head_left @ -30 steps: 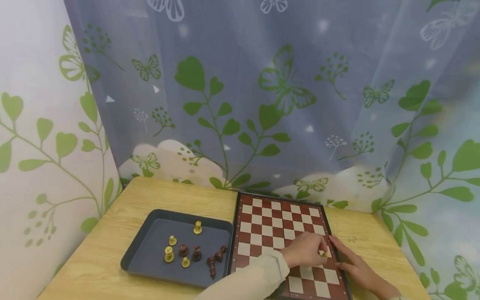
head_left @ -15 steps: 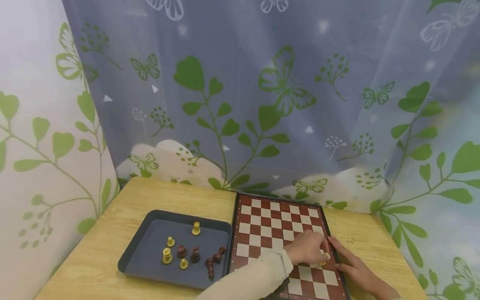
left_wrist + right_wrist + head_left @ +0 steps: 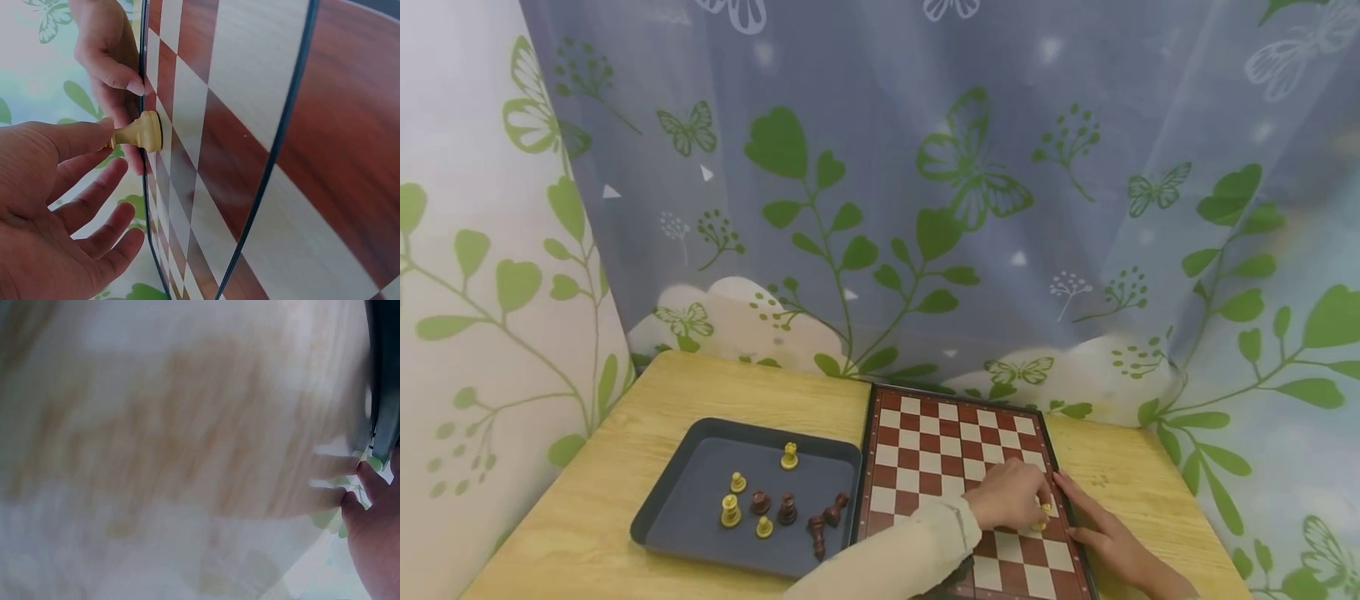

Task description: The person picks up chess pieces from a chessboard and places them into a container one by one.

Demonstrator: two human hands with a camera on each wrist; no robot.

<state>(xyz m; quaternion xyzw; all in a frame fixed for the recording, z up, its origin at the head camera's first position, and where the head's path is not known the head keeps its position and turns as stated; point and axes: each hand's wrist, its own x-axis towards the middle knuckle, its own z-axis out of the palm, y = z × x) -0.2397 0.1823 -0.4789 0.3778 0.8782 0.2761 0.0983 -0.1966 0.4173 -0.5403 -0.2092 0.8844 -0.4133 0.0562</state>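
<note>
Reaching across the red-and-white chessboard point(image 3: 931, 461), my left hand point(image 3: 1009, 496) pinches a yellow chess piece point(image 3: 142, 132) between thumb and forefinger. The other fingers of that hand spread loosely in the left wrist view. Fingertips cover the top of the piece, so its kind is hidden. Its round base is at the board surface near the right edge. My right hand point(image 3: 1108, 533) lies along the board's right side, its fingers extended and touching the edge. In the right wrist view, the right hand point(image 3: 378, 537) shows at the right border beside the dark board edge.
Left of the board stands a dark grey tray point(image 3: 688, 492). It holds yellow chess pieces point(image 3: 731, 511) and dark brown ones point(image 3: 787, 508), some lying on their sides. Board and tray share a wooden table point(image 3: 587, 500) against a patterned curtain point(image 3: 880, 192).
The yellow piece in my left hand has come down slightly, and its base now shows below the fingers at the board. My right hand stays at the board's edge.
</note>
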